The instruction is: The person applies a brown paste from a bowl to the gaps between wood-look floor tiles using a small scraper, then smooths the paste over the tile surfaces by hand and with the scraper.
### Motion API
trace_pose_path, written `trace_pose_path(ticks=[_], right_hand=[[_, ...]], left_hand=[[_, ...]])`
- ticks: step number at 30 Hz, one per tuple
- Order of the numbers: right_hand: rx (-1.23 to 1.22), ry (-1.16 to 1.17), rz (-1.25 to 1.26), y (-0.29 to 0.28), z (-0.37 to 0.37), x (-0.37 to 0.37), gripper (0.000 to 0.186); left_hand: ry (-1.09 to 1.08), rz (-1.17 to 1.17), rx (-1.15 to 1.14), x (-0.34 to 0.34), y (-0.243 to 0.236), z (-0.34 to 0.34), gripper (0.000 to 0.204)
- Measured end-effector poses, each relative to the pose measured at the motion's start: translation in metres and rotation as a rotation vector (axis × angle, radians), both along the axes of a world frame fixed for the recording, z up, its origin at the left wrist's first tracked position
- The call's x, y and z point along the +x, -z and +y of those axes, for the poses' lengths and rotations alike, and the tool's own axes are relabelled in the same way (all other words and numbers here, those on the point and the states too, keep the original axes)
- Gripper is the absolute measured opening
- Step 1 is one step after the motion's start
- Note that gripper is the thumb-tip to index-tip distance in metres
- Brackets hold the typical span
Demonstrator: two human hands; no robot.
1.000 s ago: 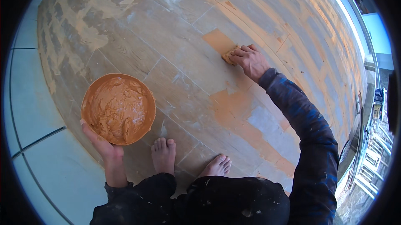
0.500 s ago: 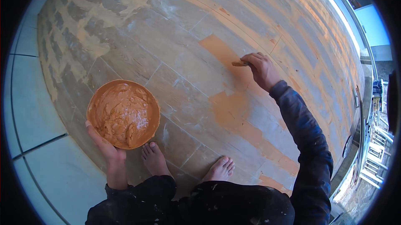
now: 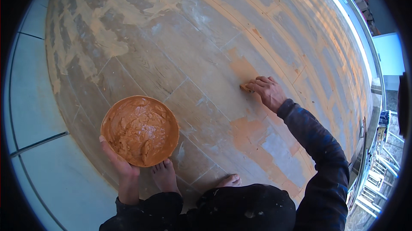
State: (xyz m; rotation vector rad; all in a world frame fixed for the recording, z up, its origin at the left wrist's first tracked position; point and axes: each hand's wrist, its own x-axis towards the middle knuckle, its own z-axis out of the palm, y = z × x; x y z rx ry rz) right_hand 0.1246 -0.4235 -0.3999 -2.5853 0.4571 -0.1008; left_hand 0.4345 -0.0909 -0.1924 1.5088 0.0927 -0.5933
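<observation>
My left hand [image 3: 121, 162] holds a round orange-brown bowl [image 3: 175, 134] from its near left side, with the palm under it. Thick, wet orange grout-like paste [image 3: 139, 128] fills much of the bowl. Over the floor to the right, my right hand [image 3: 270, 94] is closed around a small flat spreader [image 3: 246, 87], whose edge lies against the wood-look tiles. Most of the spreader is hidden by the fingers. An orange smear [image 3: 242, 65] runs just beyond it, and a wider orange patch [image 3: 248, 131] lies nearer to me.
Wood-look floor tiles [image 3: 150, 68] carry dried, pale orange streaks farther off. Large white tiles [image 3: 47, 166] border them on the left. My bare feet [image 3: 165, 175] stand below the bowl. A glazed door frame [image 3: 372, 59] curves along the right, with white slatted furniture [image 3: 373, 183] beyond.
My right hand has drawn the spreader leftward across the orange smear, which now looks smaller and thinner. The bowl stays in my left hand. The whole view has shifted slightly.
</observation>
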Motion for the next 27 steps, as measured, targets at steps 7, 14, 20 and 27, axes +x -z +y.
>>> trace_pose_path(ticks=[7,14,20,27], right_hand=[[-0.023,0.404,-0.363,-0.009,-0.071,0.085,0.026],[-0.153,0.173,-0.192,0.020,-0.022,0.043,0.031],[0.065,0.247,-0.069,-0.017,-0.059,0.042,0.029],[-0.164,0.078,-0.253,0.005,-0.117,0.136,0.042]], left_hand=[[0.048,0.015,0.008,-0.011,0.003,-0.014,0.071],[-0.049,-0.009,-0.006,-0.020,-0.002,-0.014,0.070],[0.013,-0.023,-0.073,-0.022,0.000,-0.024,0.070],[0.089,0.006,-0.079,-0.021,0.000,-0.027,0.070]])
